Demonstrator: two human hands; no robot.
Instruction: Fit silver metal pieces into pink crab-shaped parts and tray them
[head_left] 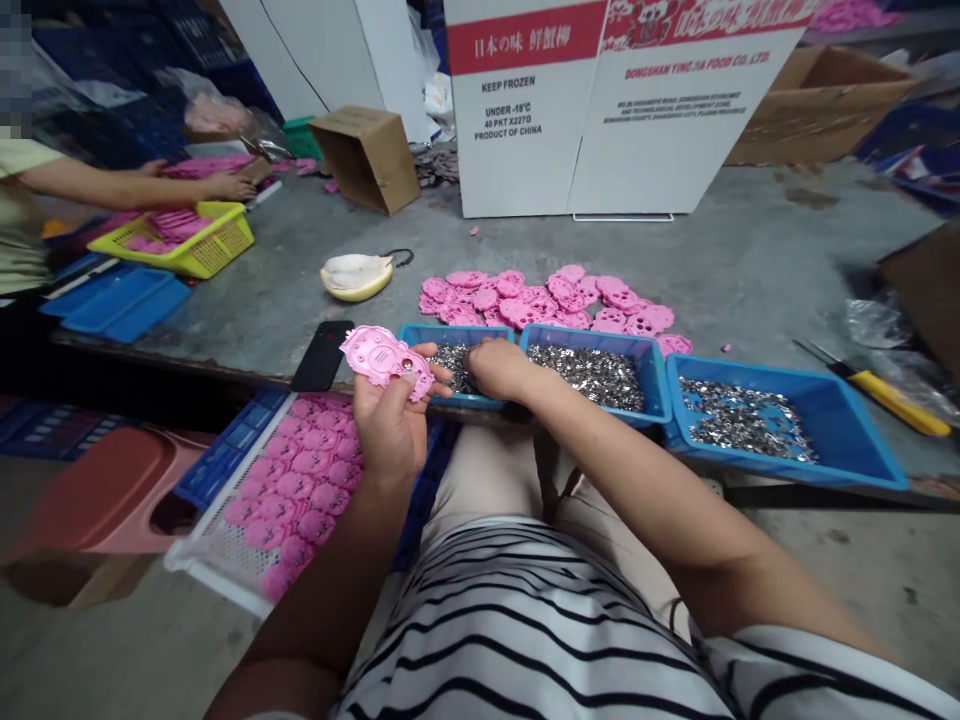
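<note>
My left hand holds a pink plastic piece with the thumb on top of it, near a small silvery metal part. My right hand dips into the left blue bin of small metal parts; its fingers are bent together and their tips are hidden. Beside it, the middle blue bin and the right blue bin also contain metal parts. A loose pile of pink pieces lies behind the bins.
A black phone lies at the table edge above a white crate of pink pieces. Yellow-handled pliers, a yellow dish and a large white carton stand around. At left, another person's hands work near a yellow basket.
</note>
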